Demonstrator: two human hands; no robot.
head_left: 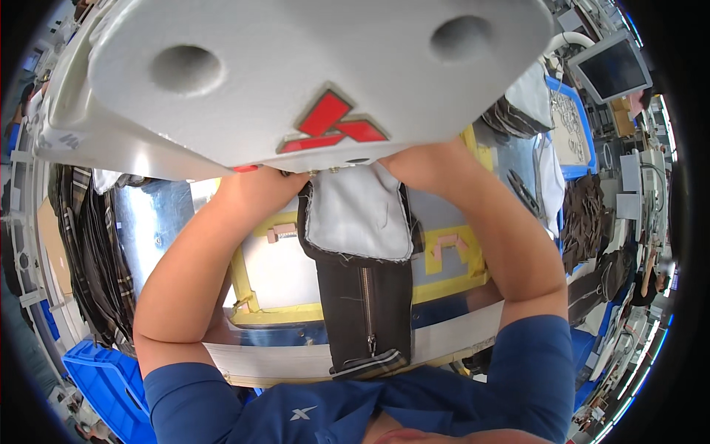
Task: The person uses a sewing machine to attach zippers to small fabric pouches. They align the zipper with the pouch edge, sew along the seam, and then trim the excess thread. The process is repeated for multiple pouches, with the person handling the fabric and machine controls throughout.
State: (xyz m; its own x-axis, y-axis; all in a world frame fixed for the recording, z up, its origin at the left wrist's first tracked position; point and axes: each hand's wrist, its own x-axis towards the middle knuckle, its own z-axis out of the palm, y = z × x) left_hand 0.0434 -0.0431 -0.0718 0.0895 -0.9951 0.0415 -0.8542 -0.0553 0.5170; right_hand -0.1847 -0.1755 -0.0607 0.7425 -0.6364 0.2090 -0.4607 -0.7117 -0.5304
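Note:
A dark cloth piece with a white lining panel (359,214) lies in front of me, its far end passing under the grey sewing machine head (325,66). Its near part carries a metal zipper (367,303) with the pull at the lower end. A folded plaid edge (377,362) hangs at the table's front. My left hand (277,185) is at the left side of the lining, and my right hand (410,166) at its right side. The machine head hides the fingers of both, so their grip on the cloth does not show.
Yellow tape (281,314) frames part of the metal work surface. Dark and plaid fabric pieces (89,251) hang at the left, above a blue crate (103,385). To the right are black scissors (523,191), a blue tray (592,159) of small parts, dark fabric pieces (582,218) and a screen (612,68).

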